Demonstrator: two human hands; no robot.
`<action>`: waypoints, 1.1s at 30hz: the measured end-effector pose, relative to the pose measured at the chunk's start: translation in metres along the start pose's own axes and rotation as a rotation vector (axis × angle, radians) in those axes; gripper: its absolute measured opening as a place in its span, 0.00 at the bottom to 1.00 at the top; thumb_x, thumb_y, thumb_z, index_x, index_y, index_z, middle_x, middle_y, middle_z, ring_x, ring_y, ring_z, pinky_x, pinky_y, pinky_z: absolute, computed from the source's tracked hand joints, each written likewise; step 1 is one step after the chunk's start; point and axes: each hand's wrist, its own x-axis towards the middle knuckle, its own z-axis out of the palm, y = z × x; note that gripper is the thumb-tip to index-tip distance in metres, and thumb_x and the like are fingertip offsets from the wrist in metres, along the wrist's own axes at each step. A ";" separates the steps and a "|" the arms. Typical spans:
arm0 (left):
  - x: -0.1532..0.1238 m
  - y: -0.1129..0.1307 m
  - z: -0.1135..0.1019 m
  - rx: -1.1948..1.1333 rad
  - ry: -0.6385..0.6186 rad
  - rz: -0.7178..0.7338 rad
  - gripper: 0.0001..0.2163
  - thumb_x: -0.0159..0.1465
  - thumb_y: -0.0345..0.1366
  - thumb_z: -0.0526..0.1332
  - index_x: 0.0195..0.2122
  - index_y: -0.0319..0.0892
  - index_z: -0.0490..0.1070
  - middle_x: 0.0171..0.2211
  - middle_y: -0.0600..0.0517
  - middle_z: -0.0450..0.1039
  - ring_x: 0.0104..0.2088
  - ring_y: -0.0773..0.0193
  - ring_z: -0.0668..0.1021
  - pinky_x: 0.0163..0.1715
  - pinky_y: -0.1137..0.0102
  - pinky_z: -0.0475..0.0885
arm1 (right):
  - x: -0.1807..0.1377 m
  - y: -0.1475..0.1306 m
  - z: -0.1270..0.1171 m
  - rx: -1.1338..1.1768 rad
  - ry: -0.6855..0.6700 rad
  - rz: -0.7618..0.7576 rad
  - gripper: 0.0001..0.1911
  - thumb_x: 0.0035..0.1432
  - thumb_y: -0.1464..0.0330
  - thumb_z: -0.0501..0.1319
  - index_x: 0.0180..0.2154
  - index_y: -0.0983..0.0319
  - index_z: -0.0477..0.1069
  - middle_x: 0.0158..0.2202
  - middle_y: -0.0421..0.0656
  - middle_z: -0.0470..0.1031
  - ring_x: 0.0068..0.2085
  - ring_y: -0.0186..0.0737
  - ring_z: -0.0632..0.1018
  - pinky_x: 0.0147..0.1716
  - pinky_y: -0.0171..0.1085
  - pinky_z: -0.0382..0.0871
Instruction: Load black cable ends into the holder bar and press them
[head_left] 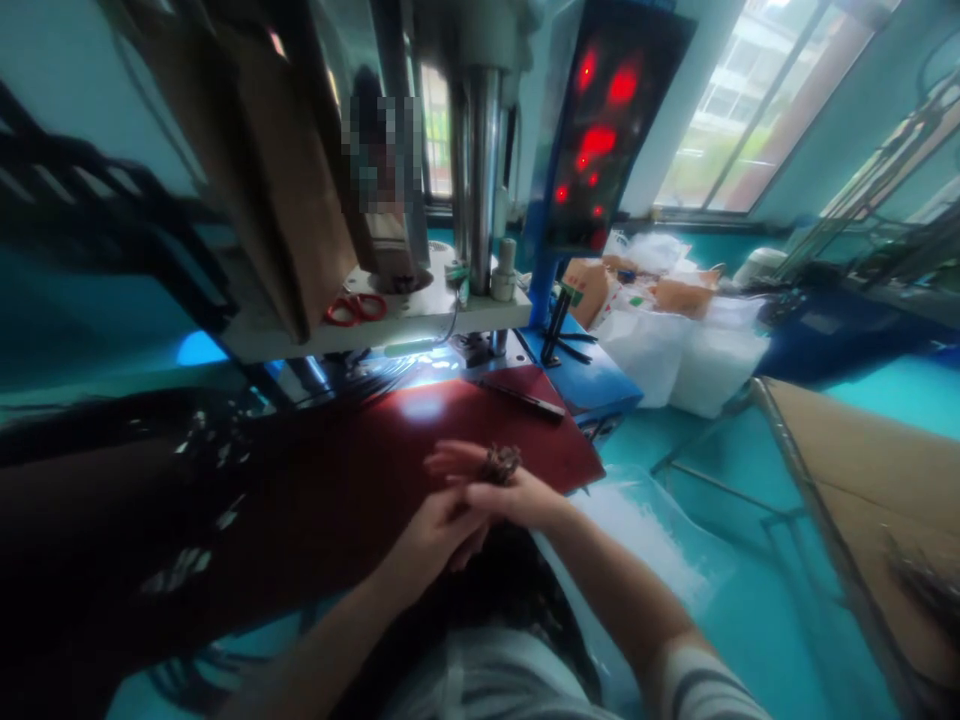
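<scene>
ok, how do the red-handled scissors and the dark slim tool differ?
The red-handled scissors lie on the white shelf; the dark slim tool lies lower, on the red mat. The scissors show two red loops; the tool is one straight stick. Both lie flat, untouched by left hand or right hand, which meet at a small dark bundle.

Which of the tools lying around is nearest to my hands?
The slim black tool on the red mat, just beyond your right hand holding the dark bundle. The red-handled scissors lie farther off, up on the white machine shelf.
</scene>
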 end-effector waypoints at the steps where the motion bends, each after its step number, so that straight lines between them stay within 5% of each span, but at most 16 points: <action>1: 0.006 0.001 0.002 -0.021 -0.007 -0.005 0.14 0.59 0.44 0.57 0.25 0.37 0.64 0.14 0.57 0.60 0.13 0.75 0.61 0.14 0.77 0.54 | 0.001 -0.006 -0.006 0.023 0.070 -0.071 0.35 0.50 0.52 0.62 0.57 0.56 0.60 0.56 0.47 0.65 0.54 0.44 0.69 0.49 0.42 0.66; 3: 0.017 0.002 0.007 -0.048 -0.036 -0.028 0.12 0.57 0.42 0.58 0.26 0.38 0.63 0.16 0.57 0.63 0.13 0.74 0.62 0.13 0.77 0.54 | 0.003 -0.020 -0.018 -0.044 0.182 -0.166 0.35 0.50 0.50 0.60 0.58 0.55 0.58 0.59 0.46 0.62 0.58 0.46 0.64 0.55 0.45 0.58; 6: 0.032 0.000 0.013 -0.017 -0.049 -0.015 0.11 0.57 0.42 0.57 0.26 0.39 0.63 0.19 0.55 0.66 0.14 0.73 0.65 0.13 0.76 0.57 | 0.006 -0.039 -0.026 -0.404 0.192 -0.052 0.25 0.57 0.53 0.56 0.53 0.57 0.65 0.55 0.44 0.67 0.56 0.44 0.66 0.55 0.44 0.57; 9: 0.043 0.002 0.020 0.042 0.011 0.037 0.10 0.58 0.40 0.55 0.24 0.39 0.64 0.15 0.56 0.64 0.13 0.73 0.64 0.13 0.76 0.56 | 0.011 -0.043 -0.022 -0.647 0.137 0.052 0.21 0.60 0.57 0.53 0.50 0.60 0.69 0.51 0.44 0.71 0.52 0.42 0.70 0.52 0.41 0.61; 14: 0.047 0.013 0.029 0.101 0.038 -0.046 0.17 0.59 0.41 0.53 0.15 0.38 0.62 0.14 0.52 0.63 0.16 0.71 0.67 0.16 0.76 0.58 | 0.015 -0.040 -0.022 -0.698 -0.096 0.046 0.21 0.59 0.59 0.54 0.50 0.63 0.69 0.52 0.45 0.69 0.53 0.41 0.69 0.52 0.37 0.61; 17: 0.049 0.014 0.026 -0.056 -0.009 -0.033 0.15 0.59 0.44 0.55 0.24 0.37 0.66 0.17 0.54 0.65 0.16 0.72 0.66 0.15 0.77 0.56 | 0.017 -0.040 -0.041 -0.657 -0.177 0.046 0.21 0.64 0.60 0.47 0.53 0.62 0.66 0.51 0.43 0.70 0.52 0.38 0.70 0.49 0.35 0.64; 22: 0.059 0.005 0.006 -0.406 0.086 -0.070 0.15 0.54 0.46 0.61 0.32 0.39 0.63 0.17 0.60 0.60 0.12 0.78 0.56 0.11 0.80 0.45 | 0.018 -0.025 -0.090 -1.444 0.387 0.289 0.16 0.61 0.73 0.49 0.48 0.66 0.68 0.44 0.51 0.74 0.50 0.44 0.71 0.50 0.41 0.61; 24: 0.061 0.002 -0.001 -0.417 0.143 -0.070 0.16 0.52 0.46 0.62 0.32 0.38 0.63 0.16 0.61 0.58 0.11 0.79 0.55 0.11 0.80 0.44 | 0.016 -0.015 -0.103 -1.629 0.463 0.413 0.16 0.56 0.79 0.48 0.45 0.71 0.68 0.43 0.59 0.72 0.49 0.51 0.72 0.48 0.46 0.61; 28: 0.060 -0.003 -0.008 -0.409 0.175 -0.082 0.16 0.52 0.46 0.62 0.32 0.37 0.65 0.15 0.61 0.57 0.12 0.79 0.55 0.11 0.80 0.44 | 0.010 -0.003 -0.108 -1.605 0.413 0.491 0.12 0.48 0.77 0.54 0.38 0.69 0.68 0.40 0.59 0.73 0.42 0.54 0.74 0.39 0.45 0.65; 33: 0.060 -0.009 -0.009 -0.465 0.104 -0.106 0.15 0.54 0.46 0.61 0.32 0.38 0.65 0.15 0.60 0.57 0.12 0.78 0.56 0.11 0.79 0.45 | 0.000 0.005 -0.089 -1.129 0.384 0.554 0.04 0.47 0.73 0.52 0.29 0.62 0.63 0.21 0.40 0.70 0.21 0.36 0.73 0.21 0.32 0.64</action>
